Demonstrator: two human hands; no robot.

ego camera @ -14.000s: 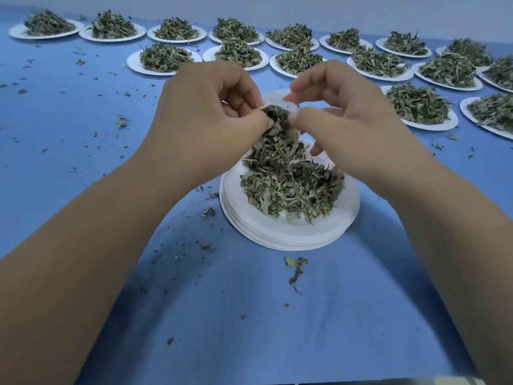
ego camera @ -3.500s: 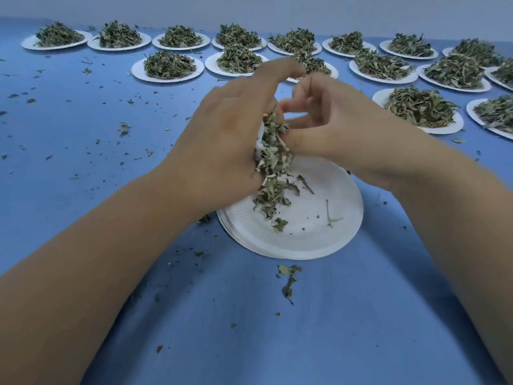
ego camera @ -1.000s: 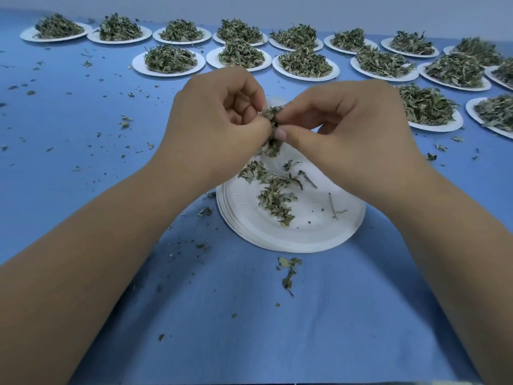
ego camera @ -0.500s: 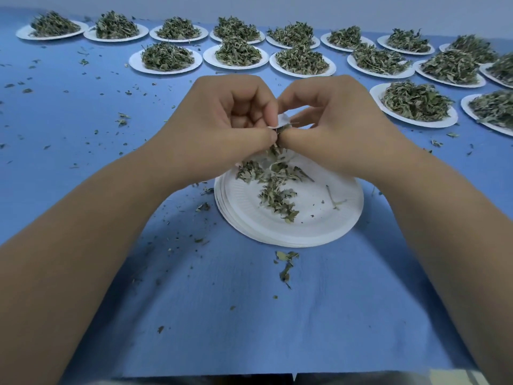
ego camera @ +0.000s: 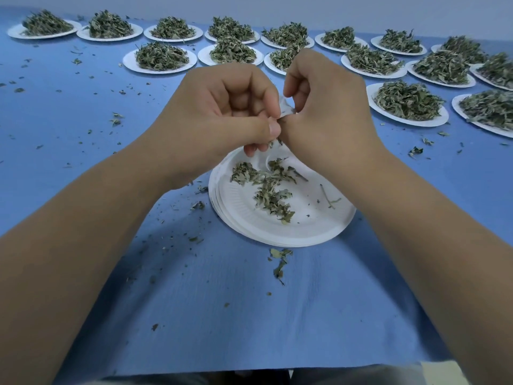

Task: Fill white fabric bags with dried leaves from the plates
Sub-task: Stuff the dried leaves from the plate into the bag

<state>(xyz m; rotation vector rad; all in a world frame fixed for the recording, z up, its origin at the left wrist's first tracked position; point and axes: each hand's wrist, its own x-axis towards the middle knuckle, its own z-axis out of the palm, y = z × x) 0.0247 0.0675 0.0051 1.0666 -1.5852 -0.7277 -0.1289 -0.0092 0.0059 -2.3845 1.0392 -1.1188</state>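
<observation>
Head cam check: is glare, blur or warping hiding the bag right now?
Head view: soft even light, no glare; faint forearm shadows on the blue cloth; wide-angle bending curves the far rows of leaf-heaped white paper plates; no motion blur, yet the small white fabric bag is mostly hidden between the left hand and right hand.

A stack (ego camera: 277,237) of plates sits mid-table (ego camera: 249,323), with a thin scatter of leaves (ego camera: 270,194) on its top plate. Above its far rim the left hand (ego camera: 222,118) and right hand (ego camera: 330,112) meet, with what seems to be the bag (ego camera: 286,108) pinched between them, mostly hidden. Just before the stack lies a clump (ego camera: 280,262). Behind the hands, heaped plates (ego camera: 159,70) run in two rows across the far side, reaching nearer on the right. Crumbs (ego camera: 116,119) lie mostly to the left.
</observation>
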